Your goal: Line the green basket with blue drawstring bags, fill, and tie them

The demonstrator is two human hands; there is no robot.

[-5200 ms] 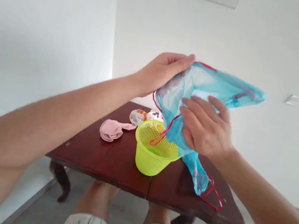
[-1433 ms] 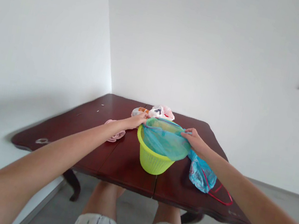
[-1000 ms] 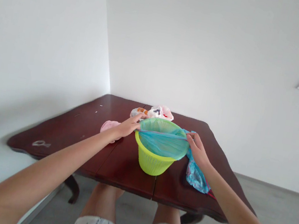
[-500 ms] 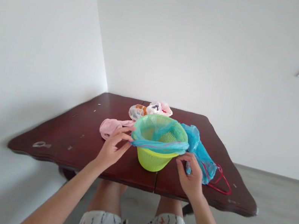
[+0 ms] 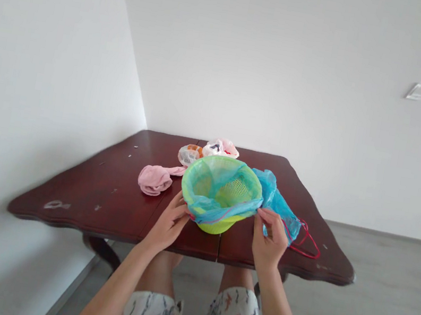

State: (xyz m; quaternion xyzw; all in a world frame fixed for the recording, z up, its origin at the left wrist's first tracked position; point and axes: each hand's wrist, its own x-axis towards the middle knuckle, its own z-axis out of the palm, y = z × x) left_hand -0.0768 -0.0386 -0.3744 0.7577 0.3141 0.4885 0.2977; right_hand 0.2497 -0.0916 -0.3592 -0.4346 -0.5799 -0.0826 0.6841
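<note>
A yellow-green mesh plastic basket (image 5: 216, 228) stands near the front of the table, tilted a little toward me. Inside it lies a thin blue drawstring garbage bag (image 5: 221, 214), folded over the front rim with a pink drawstring along its edge. At the basket's front left, my left hand (image 5: 171, 221) pinches the bag's edge. My right hand (image 5: 270, 235) pinches the same edge at the right side of the rim. Behind my right hand lies another blue plastic bag (image 5: 281, 207) with a red drawstring (image 5: 307, 243) trailing to the right.
On the dark red wooden table (image 5: 86, 196), a pink cloth (image 5: 155, 179) lies left of the basket. Behind it sit a clear bag with something orange (image 5: 190, 155) and a white plastic bag (image 5: 220, 148). White walls stand behind and at left.
My left hand has moved down and right along the rim to the front left. The basket has tipped toward me, and the bag's front edge now hangs lower at left.
</note>
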